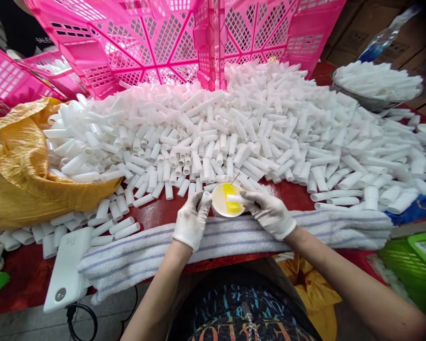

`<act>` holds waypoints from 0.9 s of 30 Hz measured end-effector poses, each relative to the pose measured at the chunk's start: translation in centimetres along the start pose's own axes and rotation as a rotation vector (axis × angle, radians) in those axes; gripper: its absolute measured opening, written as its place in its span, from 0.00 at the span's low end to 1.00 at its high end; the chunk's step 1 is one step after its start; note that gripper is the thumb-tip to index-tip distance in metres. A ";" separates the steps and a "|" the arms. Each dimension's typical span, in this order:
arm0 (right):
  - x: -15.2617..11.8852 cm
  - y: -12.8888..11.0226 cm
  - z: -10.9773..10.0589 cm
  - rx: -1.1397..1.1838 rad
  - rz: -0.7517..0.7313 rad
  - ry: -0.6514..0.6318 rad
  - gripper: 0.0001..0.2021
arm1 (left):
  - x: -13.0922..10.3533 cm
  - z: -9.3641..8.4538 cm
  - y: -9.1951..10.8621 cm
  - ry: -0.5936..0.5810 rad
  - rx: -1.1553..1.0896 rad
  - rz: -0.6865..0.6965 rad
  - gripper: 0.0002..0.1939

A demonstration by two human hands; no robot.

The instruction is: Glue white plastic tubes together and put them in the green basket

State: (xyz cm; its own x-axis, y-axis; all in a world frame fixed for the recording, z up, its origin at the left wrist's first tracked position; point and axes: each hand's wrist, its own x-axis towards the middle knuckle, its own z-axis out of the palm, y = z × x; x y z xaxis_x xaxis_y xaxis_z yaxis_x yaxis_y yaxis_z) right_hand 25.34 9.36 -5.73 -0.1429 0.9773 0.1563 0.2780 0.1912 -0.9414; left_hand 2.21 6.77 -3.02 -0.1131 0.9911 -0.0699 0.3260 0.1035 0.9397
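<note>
The one view sits on the person's head, looking forward and steeply down, close over the table [294,189] edge. The tube pile [234,128] fills the middle; pink crates [156,42] stand along the top. Forearms enter from below.

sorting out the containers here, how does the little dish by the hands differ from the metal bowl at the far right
The small dish is white, shallow, and holds something yellow; the metal bowl is grey, larger, and heaped with white tubes. The dish sits between the left hand and right hand; the bowl stands far from both. Both are round and rest on the red table.
</note>
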 end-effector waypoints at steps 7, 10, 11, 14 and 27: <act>-0.5 0.6 0.2 -0.053 -0.036 0.009 0.18 | -0.3 -0.5 1.1 0.040 0.066 -0.006 0.21; -0.9 0.7 0.4 -0.076 -0.177 0.053 0.10 | -0.5 -0.7 1.6 0.039 0.051 -0.013 0.20; -0.9 0.6 0.4 -0.093 -0.206 0.051 0.08 | -0.5 -0.7 1.7 0.038 0.049 -0.016 0.20; -0.8 0.1 0.3 -0.132 -0.168 0.012 0.10 | -0.5 -0.6 1.3 0.022 0.021 -0.050 0.20; -1.5 -4.2 -0.8 0.204 0.138 0.054 0.17 | -1.0 0.3 1.2 -0.056 0.000 -0.003 0.14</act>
State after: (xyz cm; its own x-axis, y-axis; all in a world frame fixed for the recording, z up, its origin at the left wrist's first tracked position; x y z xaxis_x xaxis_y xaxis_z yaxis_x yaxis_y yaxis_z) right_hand 25.11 7.15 -1.81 -0.0643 0.9974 0.0325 0.0931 0.0385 -0.9949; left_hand 3.04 5.91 -1.92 -0.0618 0.9939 -0.0913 0.3259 0.1065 0.9394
